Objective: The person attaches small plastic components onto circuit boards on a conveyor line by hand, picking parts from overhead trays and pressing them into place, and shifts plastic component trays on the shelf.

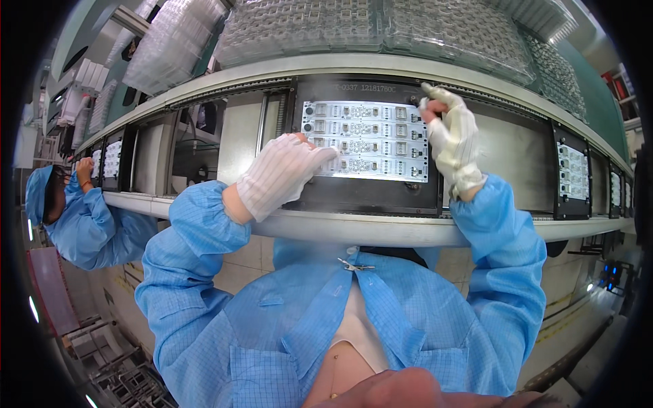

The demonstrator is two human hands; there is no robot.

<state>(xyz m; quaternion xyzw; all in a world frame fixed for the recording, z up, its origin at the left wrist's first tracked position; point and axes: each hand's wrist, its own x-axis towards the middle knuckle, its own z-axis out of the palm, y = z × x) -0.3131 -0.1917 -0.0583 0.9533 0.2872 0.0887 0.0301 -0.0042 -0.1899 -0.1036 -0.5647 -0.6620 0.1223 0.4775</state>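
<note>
A white panel of circuit boards (367,146), marked in several rows of small parts, lies in a black fixture plate (374,197) in front of me. My left hand (282,173), in a white striped glove with bare fingertips, rests over the panel's left edge. Its fingers are curled in and partly hidden, so anything small in them cannot be made out. At the panel's upper right corner is my right hand (454,136), gloved the same way. Its fingers are apart, one reaching toward the fixture's top right corner, and nothing shows in them.
The fixture sits between the rails of a conveyor (326,230). Another fixture with a white panel (573,171) stands farther right. Stacks of clear plastic trays (299,30) line the far side. At left, a person in blue (95,224) works on the same line.
</note>
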